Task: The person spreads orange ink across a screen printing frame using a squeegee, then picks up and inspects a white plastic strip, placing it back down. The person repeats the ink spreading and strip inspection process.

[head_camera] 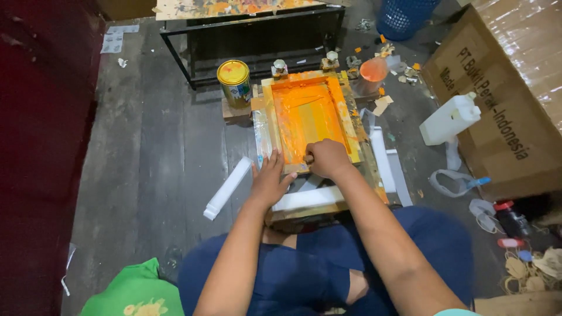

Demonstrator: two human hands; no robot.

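Left hand (268,180) lies flat with fingers spread, pressing the near left corner of the orange-inked screen frame (309,117). Right hand (326,158), at its three o'clock, is clenched at the frame's near edge; what it grips cannot be told. At the frame's ten o'clock stands a yellow-lidded tin (234,82); at three o'clock, well apart, lies a white jug (449,119).
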